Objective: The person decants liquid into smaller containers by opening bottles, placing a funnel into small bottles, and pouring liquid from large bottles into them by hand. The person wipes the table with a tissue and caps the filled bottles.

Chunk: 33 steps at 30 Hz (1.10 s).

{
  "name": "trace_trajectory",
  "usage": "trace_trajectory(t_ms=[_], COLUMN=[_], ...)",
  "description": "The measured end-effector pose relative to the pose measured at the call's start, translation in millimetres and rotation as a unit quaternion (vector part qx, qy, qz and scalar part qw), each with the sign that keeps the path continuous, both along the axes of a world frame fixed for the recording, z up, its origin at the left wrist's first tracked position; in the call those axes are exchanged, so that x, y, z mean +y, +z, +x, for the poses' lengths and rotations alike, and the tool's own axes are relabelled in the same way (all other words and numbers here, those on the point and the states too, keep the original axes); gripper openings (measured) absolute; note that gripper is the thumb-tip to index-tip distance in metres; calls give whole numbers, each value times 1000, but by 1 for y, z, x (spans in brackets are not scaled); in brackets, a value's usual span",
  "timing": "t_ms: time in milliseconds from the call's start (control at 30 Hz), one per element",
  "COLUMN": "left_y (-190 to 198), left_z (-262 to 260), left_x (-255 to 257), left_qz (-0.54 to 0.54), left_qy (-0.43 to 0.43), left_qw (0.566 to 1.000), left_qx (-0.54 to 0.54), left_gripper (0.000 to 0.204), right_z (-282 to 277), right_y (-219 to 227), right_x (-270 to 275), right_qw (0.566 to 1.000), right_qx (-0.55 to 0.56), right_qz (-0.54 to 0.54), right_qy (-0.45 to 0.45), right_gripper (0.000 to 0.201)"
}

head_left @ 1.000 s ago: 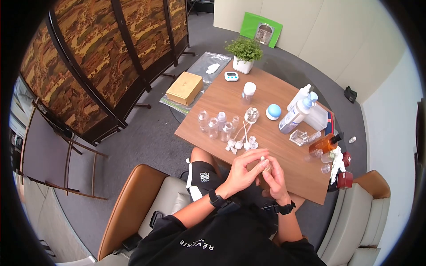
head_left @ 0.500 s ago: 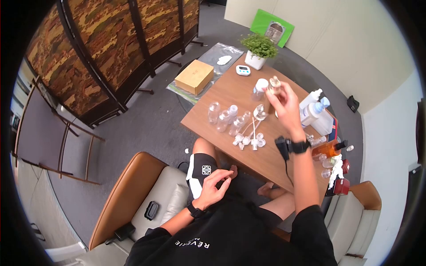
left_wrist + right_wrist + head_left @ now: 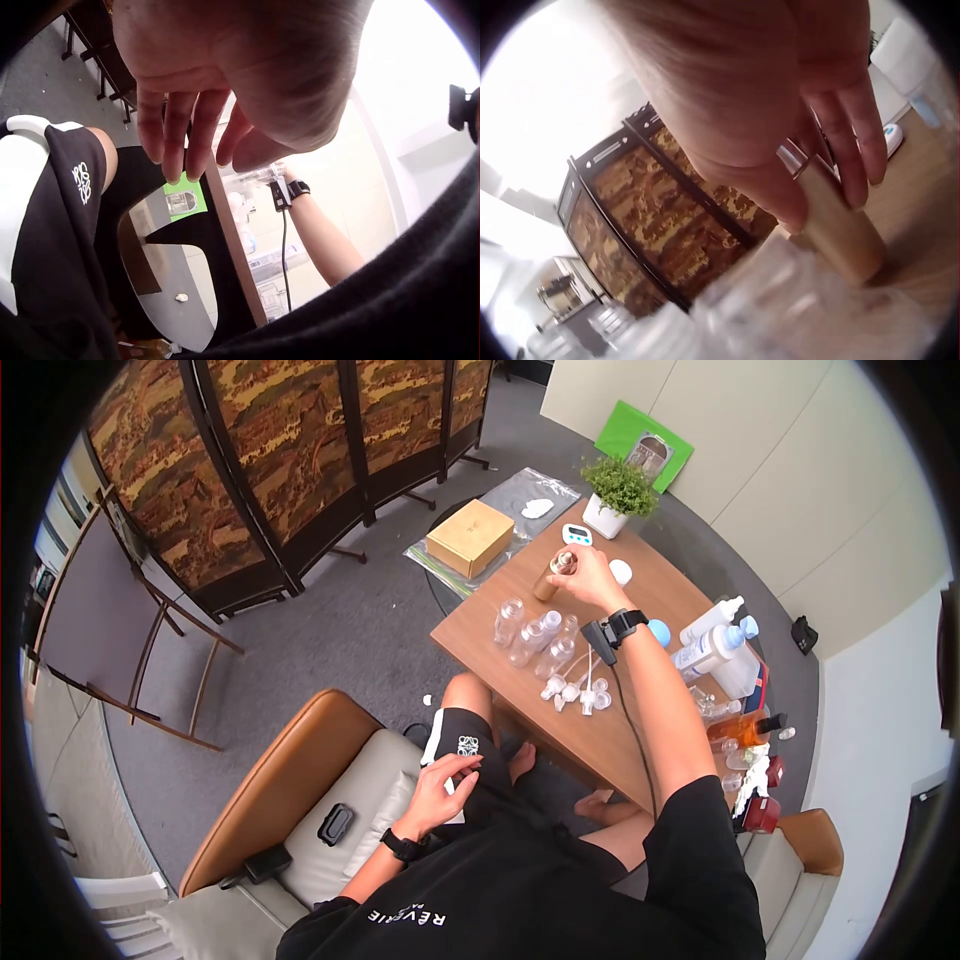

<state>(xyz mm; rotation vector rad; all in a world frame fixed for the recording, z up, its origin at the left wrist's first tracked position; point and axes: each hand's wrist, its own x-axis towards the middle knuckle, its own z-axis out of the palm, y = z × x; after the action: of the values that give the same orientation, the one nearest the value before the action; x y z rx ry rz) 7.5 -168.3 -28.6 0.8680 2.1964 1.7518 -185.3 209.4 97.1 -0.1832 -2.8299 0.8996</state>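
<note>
My right hand [image 3: 592, 578] reaches over the far left part of the wooden table [image 3: 480, 622]. Its thumb and fingers pinch a small tan bottle [image 3: 844, 232] near its shiny top, and the bottle's base is right at the tabletop. Several clear empty bottles [image 3: 508, 622] stand on the near side of it. Loose white pump heads with thin tubes [image 3: 570, 695] lie closer to the table's front edge. Over the lap hovers my left hand [image 3: 440, 795], holding nothing, its fingers loosely extended in the left wrist view.
A small white timer [image 3: 577, 535] and a potted plant [image 3: 618, 490] stand behind the right hand. White pump bottles [image 3: 715, 645] and an orange bottle [image 3: 735, 730] stand to the right. A cardboard box [image 3: 470, 538] sits beyond the left edge. A cable [image 3: 632, 720] trails from the right wrist.
Both hands were together near the lap around a small object. The hands parted; my right hand carried the tan bottle out over the table, then left and down. My left hand drew back over the lap.
</note>
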Motion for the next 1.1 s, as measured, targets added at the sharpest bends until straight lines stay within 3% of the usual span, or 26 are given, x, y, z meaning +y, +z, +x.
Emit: trace_trajectory(t_ms=[400, 500, 600, 667, 733, 800, 933, 1100], left_y=[-3, -6, -8, -12, -14, -13, -11, -14], left_z=[-4, -4, -3, -2, 0, 2, 6, 9], left_x=[4, 5, 4, 5, 4, 2, -10, -18], left_qz=[5, 17, 12, 20, 14, 12, 0, -17], left_qy=[1, 12, 16, 18, 6, 10, 31, 36], left_qw=[1000, 1000, 1000, 1000, 1000, 1000, 999, 999], left_qx=[-1, 7, 6, 2, 7, 1, -12, -33], left_gripper=[30, 30, 31, 30, 29, 28, 28, 27], right_z=[8, 19, 37, 44, 48, 42, 42, 32], right_y=[-13, -1, 19, 17, 7, -21, -19, -34], right_x=[9, 5, 1, -6, -9, 1, -11, -2], right_qw=[998, 985, 992, 992, 990, 988, 978, 973], right_qx=[20, 93, 39, -91, -131, -150, -179, -203], right_qz=[51, 141, 100, 31, 8, 0, -85, -104], right_qy=[14, -31, -70, -81, -54, -35, -67, -47], right_gripper=[52, 53, 42, 34, 37, 34, 32, 19])
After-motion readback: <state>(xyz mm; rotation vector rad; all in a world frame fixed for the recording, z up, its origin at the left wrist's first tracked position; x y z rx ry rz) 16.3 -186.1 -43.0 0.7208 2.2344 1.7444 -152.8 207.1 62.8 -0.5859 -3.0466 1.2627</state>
